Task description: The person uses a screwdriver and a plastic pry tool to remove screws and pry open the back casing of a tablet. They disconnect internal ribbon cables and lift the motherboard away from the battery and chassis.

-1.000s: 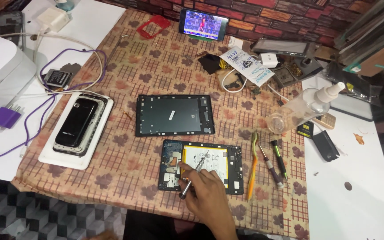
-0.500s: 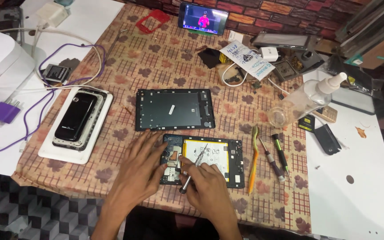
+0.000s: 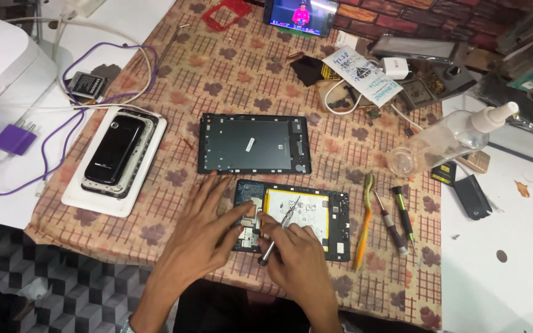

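Lower centre of frame: I see the opened tablet (image 3: pixel 294 219), its shell holding a yellow battery (image 3: pixel 303 213) and circuit board. My right hand (image 3: pixel 297 259) pinches a small screwdriver (image 3: pixel 277 237), tip on the board. My left hand (image 3: pixel 208 228) lies spread, fingers pressing the tablet's left edge. Right: clear spray bottle (image 3: pixel 445 139), contents unclear.

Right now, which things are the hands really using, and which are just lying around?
In use:
- left hand resting on the opened black tablet with the pale yellow battery
- right hand holding a slim metal screwdriver over it

Lying about:
- dark grey tablet back cover
- clear plastic spray bottle
- two spare screwdrivers
- purple charger plug
- propped phone with a lit screen
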